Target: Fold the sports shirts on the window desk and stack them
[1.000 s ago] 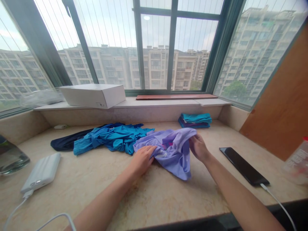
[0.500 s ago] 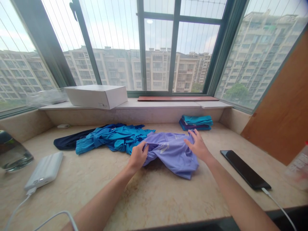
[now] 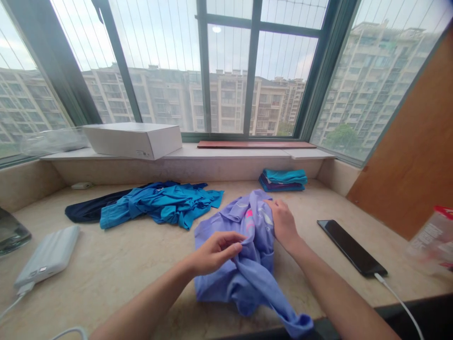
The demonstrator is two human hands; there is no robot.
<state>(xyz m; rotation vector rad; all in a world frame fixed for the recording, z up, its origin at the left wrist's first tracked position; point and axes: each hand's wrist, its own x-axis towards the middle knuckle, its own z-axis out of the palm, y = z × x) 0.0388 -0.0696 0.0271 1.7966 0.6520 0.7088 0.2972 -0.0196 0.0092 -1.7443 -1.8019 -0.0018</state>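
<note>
A crumpled lavender T-shirt [image 3: 251, 264] with pink and white print lies bunched on the stone counter, one end trailing to the front edge. My left hand [image 3: 217, 252] pinches a fold in the middle of it between thumb and fingers. At the shirt's far right side, my right hand [image 3: 282, 219] is closed on the fabric, its fingertips partly hidden. Left of the shirt, and apart from it, lies a rumpled blue garment [image 3: 163, 205] over a dark navy one [image 3: 85, 211]. Behind my right hand sits a stack of folded clothes [image 3: 283, 179], turquoise on top.
A black phone [image 3: 350, 248] with a white cable rests on the right, near a clear plastic container [image 3: 432, 241]. At left are a white power bank [image 3: 47, 255] and a glass vessel [image 3: 12, 232]. A white box [image 3: 134, 139] stands on the window ledge.
The lavender shirt has come away from the blue garment and nearer to me, now bunched with one end hanging forward. My right hand has closed on it; my left has moved right.
</note>
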